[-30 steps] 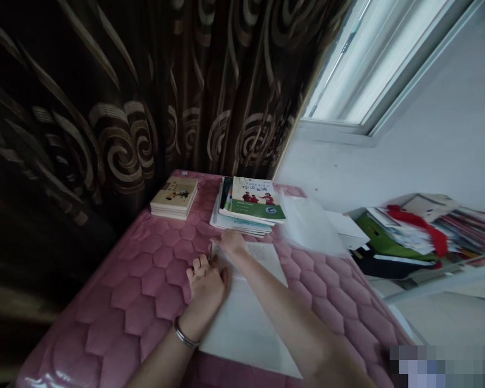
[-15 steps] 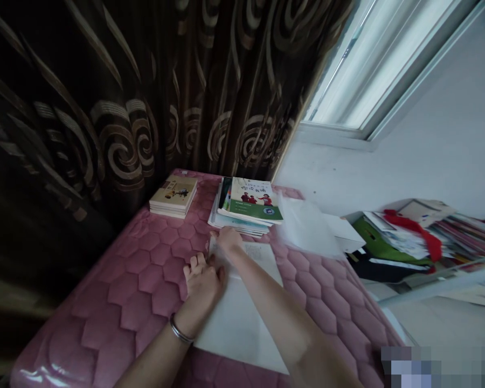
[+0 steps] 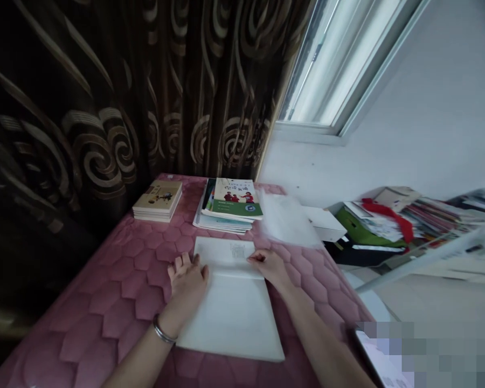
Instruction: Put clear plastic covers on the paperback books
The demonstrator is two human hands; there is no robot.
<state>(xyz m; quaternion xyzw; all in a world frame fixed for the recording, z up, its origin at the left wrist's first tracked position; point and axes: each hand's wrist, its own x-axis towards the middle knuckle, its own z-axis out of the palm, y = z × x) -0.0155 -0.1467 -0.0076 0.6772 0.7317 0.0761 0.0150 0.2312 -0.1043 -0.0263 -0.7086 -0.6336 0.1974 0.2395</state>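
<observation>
quilted pink cover (image 3: 117, 302) runs from the near edge up to a dark patterned curtain (image 3: 117, 108) at its back; its right edge drops off beside a white box (image 3: 326, 223) and a heap of books and papers (image 3: 392, 218) lower down. open quilting lies to the left of the white paper (image 3: 230, 307), well apart from a small book stack (image 3: 158, 200) at the back left. a larger stack with a green-covered book (image 3: 231, 203) sits just behind the paper's far edge, narrow gap between. a blurred clear plastic sheet (image 3: 285, 218) lies right of that stack. the paper lies mid-cover with a crease across it, far part bearing faint print. left hand (image 3: 188, 277) lies flat, fingers spread and released, palm on the paper's left edge near the crease; metal bangle (image 3: 164, 331) on the wrist. right hand (image 3: 269, 264) sits at the right end of the crease, fingers curled, tips on the paper; pinching or only pressing, cannot tell. window (image 3: 339, 59) upper right.
</observation>
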